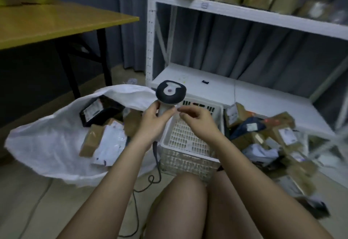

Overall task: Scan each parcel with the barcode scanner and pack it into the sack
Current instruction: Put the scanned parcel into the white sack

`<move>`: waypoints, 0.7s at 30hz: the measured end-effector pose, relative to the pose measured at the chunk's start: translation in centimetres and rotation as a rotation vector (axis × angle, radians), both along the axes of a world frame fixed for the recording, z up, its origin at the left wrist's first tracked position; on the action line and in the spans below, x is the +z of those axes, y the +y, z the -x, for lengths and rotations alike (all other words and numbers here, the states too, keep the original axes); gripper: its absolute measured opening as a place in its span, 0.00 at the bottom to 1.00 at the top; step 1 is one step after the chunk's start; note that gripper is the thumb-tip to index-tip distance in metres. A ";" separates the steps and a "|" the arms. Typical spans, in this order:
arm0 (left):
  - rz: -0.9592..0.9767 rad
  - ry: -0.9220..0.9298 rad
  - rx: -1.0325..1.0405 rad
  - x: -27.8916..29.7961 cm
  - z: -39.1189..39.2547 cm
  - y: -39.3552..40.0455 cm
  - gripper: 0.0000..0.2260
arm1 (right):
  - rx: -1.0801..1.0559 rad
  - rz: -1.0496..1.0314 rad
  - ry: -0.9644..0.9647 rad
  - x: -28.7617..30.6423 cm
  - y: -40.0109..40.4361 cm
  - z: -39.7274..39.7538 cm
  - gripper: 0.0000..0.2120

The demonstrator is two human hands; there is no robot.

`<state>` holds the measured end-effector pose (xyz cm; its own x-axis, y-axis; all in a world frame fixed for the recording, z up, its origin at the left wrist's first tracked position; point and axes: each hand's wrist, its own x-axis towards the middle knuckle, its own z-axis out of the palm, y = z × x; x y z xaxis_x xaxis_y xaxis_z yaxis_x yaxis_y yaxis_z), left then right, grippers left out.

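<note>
Left hand [153,121] grips the barcode scanner [170,92] by its handle, head up and upright over the basket [188,138], right hand [195,120] loosely curled and empty beside it (nearer the unscanned parcels [263,129] piled right; sack [56,140] lies left).

White sack [47,144]; black-and-white scanner [170,92]; white slotted basket [186,137] — brown parcels [282,125]; yellow table [56,23].
</note>
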<state>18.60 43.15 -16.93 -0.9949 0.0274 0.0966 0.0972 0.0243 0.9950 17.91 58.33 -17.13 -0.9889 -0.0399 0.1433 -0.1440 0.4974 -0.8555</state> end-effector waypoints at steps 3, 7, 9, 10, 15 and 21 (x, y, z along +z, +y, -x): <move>-0.012 0.046 -0.168 1.4 0.3 7.6 0.11 | -0.021 0.225 -0.021 0.6 5.7 -2.5 0.18; 0.098 0.007 -0.400 1.0 0.8 17.8 0.17 | -0.212 0.412 0.005 0.3 13.6 -5.6 0.18; 0.087 -0.079 -0.570 0.2 0.9 22.3 0.29 | -0.304 0.499 0.000 -0.7 17.4 -6.9 0.17; 0.068 -0.151 -0.671 -0.1 0.7 24.3 0.31 | -0.351 0.521 -0.008 -1.2 19.1 -7.6 0.17; 0.222 -0.256 -1.005 -2.7 0.9 31.7 0.18 | -0.657 0.576 0.012 -5.0 25.5 -9.7 0.14; 0.588 -0.073 -0.731 -8.3 3.5 35.5 0.09 | -0.964 0.663 -0.058 -9.5 30.1 -11.0 0.15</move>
<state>15.12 78.68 -25.21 -0.7150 0.6719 -0.1932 0.2244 0.4823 0.8468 28.95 88.41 -26.63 -0.5748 0.7954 -0.1923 0.0971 -0.1671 -0.9812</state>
